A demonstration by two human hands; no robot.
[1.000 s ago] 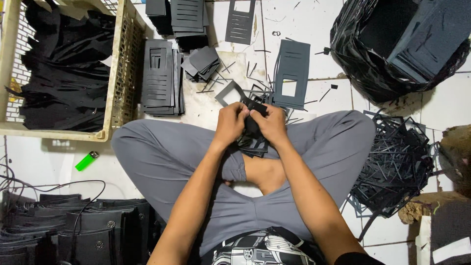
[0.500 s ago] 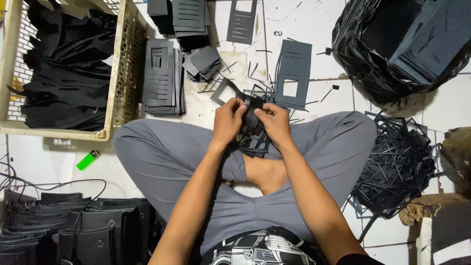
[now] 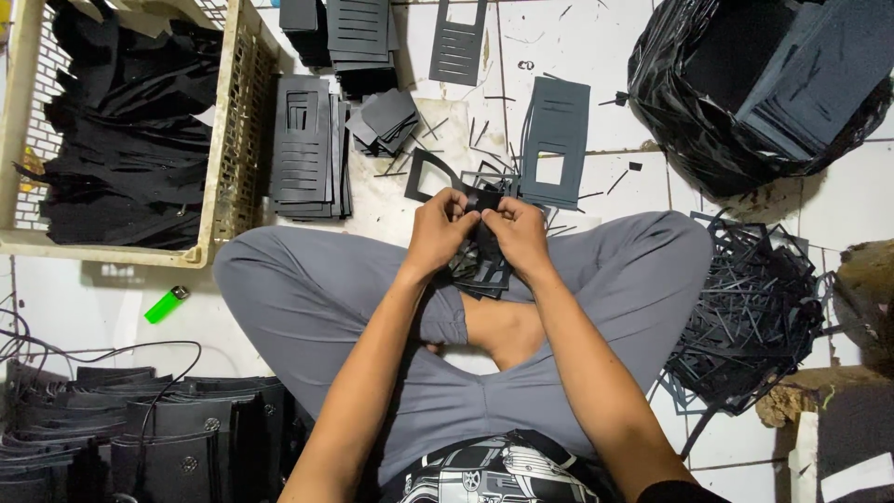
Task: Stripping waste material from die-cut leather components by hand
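Observation:
I sit cross-legged on a tiled floor. My left hand (image 3: 440,227) and my right hand (image 3: 517,233) meet in front of my shins, both pinching one black die-cut sheet (image 3: 483,250) that hangs down between them. Its lower part shows cut-out slots. Just beyond my fingers lies a loose black frame-shaped offcut (image 3: 430,178) and a flat grey-black sheet with a window hole (image 3: 557,140).
A cream plastic crate (image 3: 227,140) of black pieces stands at the left, with a stack of slotted sheets (image 3: 307,149) beside it. A black bag (image 3: 708,140) of sheets is at the top right, a heap of offcut strips (image 3: 754,307) at the right, a green lighter (image 3: 166,305) at the left.
Both hands stay on the black sheet and have shifted slightly up and apart, working its top edge. Nothing else has moved.

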